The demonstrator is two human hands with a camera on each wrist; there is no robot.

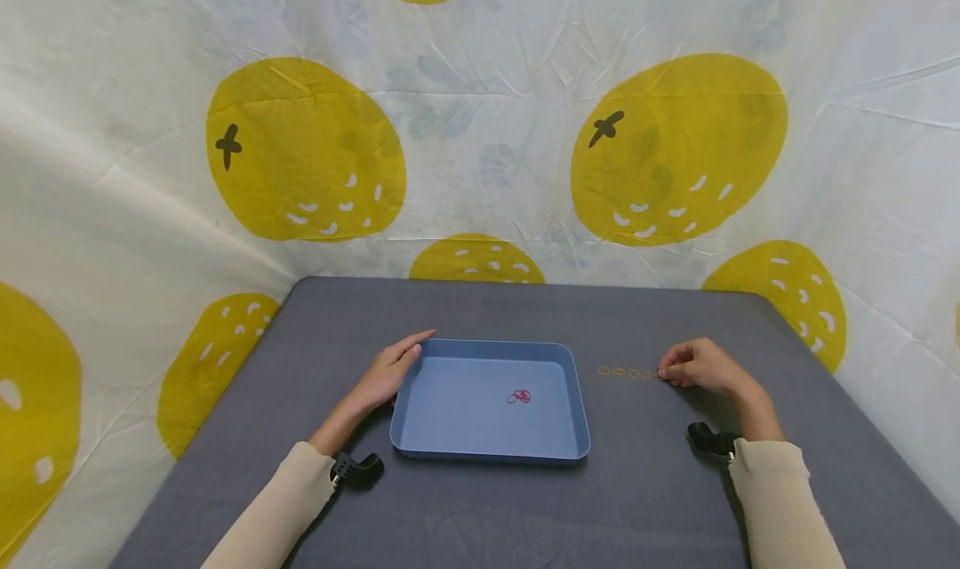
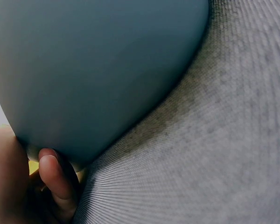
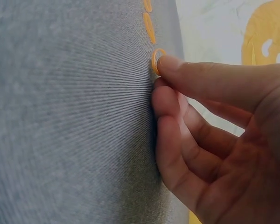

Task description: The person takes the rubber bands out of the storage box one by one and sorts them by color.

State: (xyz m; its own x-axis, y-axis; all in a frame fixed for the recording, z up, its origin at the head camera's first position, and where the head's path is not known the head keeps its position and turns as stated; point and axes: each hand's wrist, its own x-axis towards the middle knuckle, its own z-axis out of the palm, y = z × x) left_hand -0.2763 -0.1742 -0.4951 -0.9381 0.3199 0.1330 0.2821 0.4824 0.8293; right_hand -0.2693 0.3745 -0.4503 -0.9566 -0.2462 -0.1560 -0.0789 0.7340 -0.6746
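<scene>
A blue rectangular tray (image 1: 450, 431) lies on the grey table, with several red rubber bands (image 1: 519, 396) clustered inside, right of its middle. My left hand (image 1: 392, 371) grips the tray's left side near the far corner; in the left wrist view a curled finger (image 2: 56, 177) shows against the tray's outer wall (image 2: 98, 79). To the right of the tray, several yellow-orange rubber bands (image 1: 619, 371) form a row. At the row's right end my right hand (image 1: 701, 365) pinches a yellow-orange rubber band (image 3: 154, 63) between thumb and forefinger, close to the tabletop.
Grey cloth covers the table (image 1: 487, 511). Behind and along the sides hangs a white curtain (image 1: 487, 161) printed with yellow fruit. A black wrist device (image 1: 358, 471) sits at the left cuff, and another black device (image 1: 711, 440) at the right.
</scene>
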